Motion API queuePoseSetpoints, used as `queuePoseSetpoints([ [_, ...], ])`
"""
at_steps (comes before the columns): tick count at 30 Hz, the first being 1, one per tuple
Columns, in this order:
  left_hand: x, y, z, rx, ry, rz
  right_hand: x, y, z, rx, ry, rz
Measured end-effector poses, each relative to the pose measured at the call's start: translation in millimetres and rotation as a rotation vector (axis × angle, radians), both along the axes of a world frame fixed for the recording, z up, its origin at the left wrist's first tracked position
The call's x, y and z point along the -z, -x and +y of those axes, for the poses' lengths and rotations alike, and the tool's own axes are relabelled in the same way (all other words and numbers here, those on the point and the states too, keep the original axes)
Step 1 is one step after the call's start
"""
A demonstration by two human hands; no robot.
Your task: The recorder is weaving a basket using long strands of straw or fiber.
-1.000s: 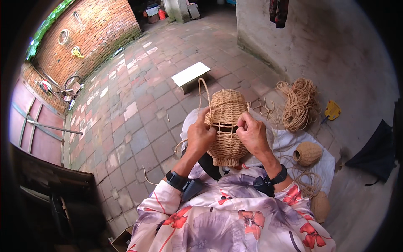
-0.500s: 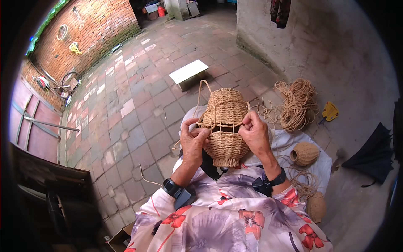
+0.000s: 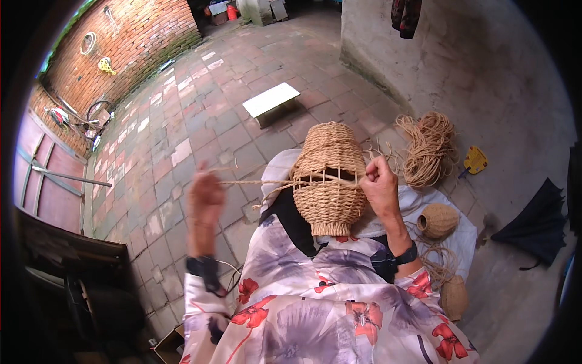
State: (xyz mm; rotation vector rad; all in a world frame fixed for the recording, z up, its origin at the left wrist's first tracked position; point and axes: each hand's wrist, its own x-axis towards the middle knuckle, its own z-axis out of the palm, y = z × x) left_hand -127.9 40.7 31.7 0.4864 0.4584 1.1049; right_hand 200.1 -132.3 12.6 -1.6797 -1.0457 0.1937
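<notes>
A woven basket [image 3: 329, 209] of tan twisted cord lies over my lap, its narrow base toward me, a horizontal opening crossed by upright strands around its middle. My left hand [image 3: 205, 193], blurred by motion, is out to the left of it, closed on a strand of cord [image 3: 254, 182] stretched sideways from the basket. My right hand [image 3: 379, 185] is at the basket's right side, finger and thumb pinched on a strand beside the opening.
A big cord coil [image 3: 427, 148], a small basket [image 3: 438, 219] on a white sheet [image 3: 462, 255], a yellow swatter [image 3: 476, 159] and black umbrella [image 3: 527, 224] lie right, by a concrete wall [image 3: 461, 67]. A white bench [image 3: 271, 98] stands ahead, a pink door [image 3: 57, 194] left.
My left hand has left the basket and swung outward to the left, drawing out the cord that stood in a loop. My right hand has shifted slightly right and up.
</notes>
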Motion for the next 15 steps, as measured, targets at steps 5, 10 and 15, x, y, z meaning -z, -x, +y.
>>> queuePoseSetpoints([
  [5, 40, 113, 43, 0.047, 0.024, 0.492, -4, 2, -5, -0.032, 0.007, 0.046],
  [10, 61, 33, 20, -0.367, -0.772, 1.430, -1, 4, -4, -0.041, 0.017, 0.063],
  [15, -6, -86, -53, -0.110, -1.271, 1.236, -1, 4, -6, -0.020, 0.046, 0.031],
])
